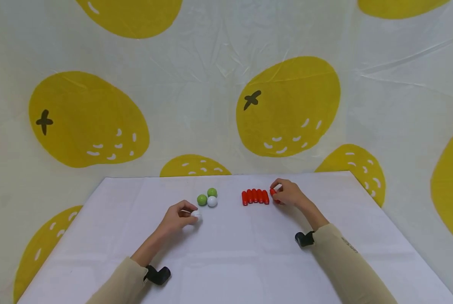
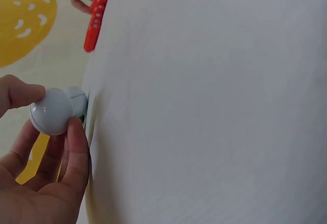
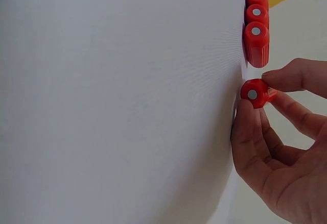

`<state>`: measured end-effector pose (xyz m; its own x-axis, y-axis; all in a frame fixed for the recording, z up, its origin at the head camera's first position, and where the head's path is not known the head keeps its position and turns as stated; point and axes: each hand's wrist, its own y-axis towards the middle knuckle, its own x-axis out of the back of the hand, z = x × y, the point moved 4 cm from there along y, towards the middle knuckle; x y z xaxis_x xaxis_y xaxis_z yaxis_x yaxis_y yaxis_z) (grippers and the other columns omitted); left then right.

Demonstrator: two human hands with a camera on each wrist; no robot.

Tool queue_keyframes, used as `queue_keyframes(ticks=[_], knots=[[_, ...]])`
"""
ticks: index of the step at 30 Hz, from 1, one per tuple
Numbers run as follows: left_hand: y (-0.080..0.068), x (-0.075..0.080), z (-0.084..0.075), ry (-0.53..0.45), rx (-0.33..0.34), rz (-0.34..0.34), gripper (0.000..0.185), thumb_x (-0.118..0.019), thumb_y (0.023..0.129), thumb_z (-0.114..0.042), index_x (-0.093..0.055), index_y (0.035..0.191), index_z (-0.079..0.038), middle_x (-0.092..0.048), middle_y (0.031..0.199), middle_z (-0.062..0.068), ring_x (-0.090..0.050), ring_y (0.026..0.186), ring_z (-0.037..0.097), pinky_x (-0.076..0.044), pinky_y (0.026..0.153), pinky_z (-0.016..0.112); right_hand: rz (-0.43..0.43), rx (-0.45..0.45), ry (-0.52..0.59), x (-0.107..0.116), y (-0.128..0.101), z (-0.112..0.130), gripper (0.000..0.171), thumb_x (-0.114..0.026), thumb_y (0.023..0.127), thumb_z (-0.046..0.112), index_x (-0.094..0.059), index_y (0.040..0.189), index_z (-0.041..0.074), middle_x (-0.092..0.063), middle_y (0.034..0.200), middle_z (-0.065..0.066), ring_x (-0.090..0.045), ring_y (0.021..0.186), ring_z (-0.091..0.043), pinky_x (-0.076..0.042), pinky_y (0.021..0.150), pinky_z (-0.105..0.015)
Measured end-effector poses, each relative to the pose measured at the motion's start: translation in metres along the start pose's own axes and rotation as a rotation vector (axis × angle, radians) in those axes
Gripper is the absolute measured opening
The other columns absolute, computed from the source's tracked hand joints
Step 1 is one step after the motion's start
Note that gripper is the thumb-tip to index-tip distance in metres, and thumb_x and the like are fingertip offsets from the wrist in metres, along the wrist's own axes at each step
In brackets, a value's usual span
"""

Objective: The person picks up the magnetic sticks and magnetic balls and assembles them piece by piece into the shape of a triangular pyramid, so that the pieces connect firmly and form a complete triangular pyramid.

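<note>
White ball [image 1: 195, 214] in left hand [image 1: 176, 219]

desk [image 1: 234, 253]: white cloth cover
balls [image 1: 208, 197]: two green, one white, touching, left of middle
pegs [image 1: 255, 196]: five red, side by side, right of the balls

Legible text, labels, brands, numbers, signs: none; small dark marks on the right sleeve [image 1: 350, 245] cannot be read.

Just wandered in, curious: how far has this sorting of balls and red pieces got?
Five red pegs already lie in a row, and three balls sit clustered. The right hand pinches a sixth peg beside the row; the left hand holds a white ball, still apart from the cluster.
</note>
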<state>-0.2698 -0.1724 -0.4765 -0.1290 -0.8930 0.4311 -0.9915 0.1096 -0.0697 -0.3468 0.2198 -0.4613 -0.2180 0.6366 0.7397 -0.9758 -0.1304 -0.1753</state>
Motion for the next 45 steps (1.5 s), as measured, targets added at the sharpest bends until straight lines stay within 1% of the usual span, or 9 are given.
queue_keyframes(ticks=[8, 15, 18, 23, 29, 33, 38, 41, 45], knots=[[-0.013, -0.010, -0.001, -0.027, -0.020, 0.059, 0.027, -0.081, 0.087, -0.013, -0.069, 0.111, -0.009, -0.068, 0.113, 0.008, -0.062, 0.096, 0.017, -0.051, 0.080, 0.026, 0.004, -0.042, 0.013, 0.003, -0.010, 0.003, 0.040, -0.069, 0.094, 0.015, -0.058, 0.131, 0.004, -0.064, 0.106, -0.018, -0.061, 0.083, -0.024, -0.058, 0.070, -0.028], [-0.023, -0.016, -0.004, -0.032, -0.084, 0.128, 0.031, -0.081, 0.085, -0.011, -0.066, 0.112, -0.004, -0.069, 0.110, 0.012, -0.063, 0.094, 0.016, -0.051, 0.078, 0.024, 0.004, -0.020, 0.004, 0.005, -0.022, 0.006, 0.041, -0.072, 0.092, 0.015, -0.058, 0.129, 0.004, -0.064, 0.101, -0.015, -0.060, 0.082, -0.023, -0.056, 0.070, -0.028], [-0.025, -0.018, -0.005, -0.031, -0.109, 0.152, 0.031, -0.081, 0.086, -0.012, -0.066, 0.112, -0.003, -0.069, 0.111, 0.013, -0.065, 0.095, 0.016, -0.052, 0.079, 0.022, 0.006, 0.012, 0.010, 0.005, -0.029, 0.009, 0.040, -0.072, 0.091, 0.013, -0.059, 0.127, 0.003, -0.064, 0.100, -0.015, -0.060, 0.081, -0.023, -0.056, 0.070, -0.029], [-0.028, -0.023, -0.004, 0.007, -0.146, 0.178, 0.032, -0.081, 0.086, -0.016, -0.068, 0.114, -0.007, -0.071, 0.112, 0.009, -0.065, 0.099, 0.016, -0.051, 0.084, 0.021, 0.026, 0.073, 0.028, 0.001, -0.040, 0.018, 0.036, -0.073, 0.090, 0.010, -0.062, 0.123, 0.005, -0.065, 0.100, -0.013, -0.060, 0.087, -0.023, -0.057, 0.072, -0.030], [-0.031, -0.028, 0.001, 0.033, -0.114, 0.179, 0.032, -0.081, 0.087, -0.021, -0.074, 0.118, -0.014, -0.073, 0.112, 0.003, -0.064, 0.100, 0.015, -0.050, 0.085, 0.022, 0.058, 0.160, 0.012, -0.006, -0.052, 0.032, 0.032, -0.074, 0.088, 0.008, -0.065, 0.118, 0.008, -0.066, 0.101, -0.011, -0.060, 0.094, -0.023, -0.057, 0.075, -0.031], [-0.032, -0.029, 0.004, 0.022, -0.105, 0.168, 0.030, -0.081, 0.088, -0.023, -0.076, 0.117, -0.017, -0.073, 0.112, 0.001, -0.063, 0.101, 0.016, -0.050, 0.087, 0.023, 0.075, 0.188, 0.002, -0.013, -0.059, 0.039, 0.029, -0.075, 0.087, 0.007, -0.066, 0.115, 0.011, -0.067, 0.102, -0.008, -0.060, 0.096, -0.023, -0.056, 0.076, -0.031], [-0.033, -0.030, 0.006, -0.015, -0.139, 0.196, 0.032, -0.080, 0.088, -0.023, -0.075, 0.118, -0.013, -0.074, 0.116, 0.005, -0.066, 0.103, 0.015, -0.050, 0.089, 0.022, 0.119, 0.239, 0.029, -0.025, -0.067, 0.049, 0.031, -0.078, 0.085, 0.007, -0.068, 0.114, 0.012, -0.066, 0.100, -0.005, -0.059, 0.095, -0.021, -0.056, 0.076, -0.032], [-0.033, -0.031, 0.007, -0.046, -0.162, 0.211, 0.033, -0.080, 0.089, -0.021, -0.075, 0.120, -0.010, -0.074, 0.118, 0.009, -0.067, 0.104, 0.016, -0.051, 0.088, 0.021, 0.155, 0.301, 0.038, -0.031, -0.071, 0.055, 0.029, -0.076, 0.085, 0.004, -0.070, 0.113, 0.012, -0.066, 0.096, -0.005, -0.060, 0.092, -0.019, -0.055, 0.075, -0.031], [-0.033, -0.031, 0.010, -0.082, -0.169, 0.215, 0.034, -0.080, 0.089, -0.018, -0.074, 0.121, -0.008, -0.073, 0.120, 0.012, -0.067, 0.105, 0.018, -0.051, 0.088, 0.020, 0.193, 0.349, 0.032, -0.041, -0.075, 0.059, 0.028, -0.074, 0.085, 0.003, -0.071, 0.111, 0.013, -0.066, 0.094, -0.003, -0.060, 0.090, -0.018, -0.053, 0.074, -0.029]])
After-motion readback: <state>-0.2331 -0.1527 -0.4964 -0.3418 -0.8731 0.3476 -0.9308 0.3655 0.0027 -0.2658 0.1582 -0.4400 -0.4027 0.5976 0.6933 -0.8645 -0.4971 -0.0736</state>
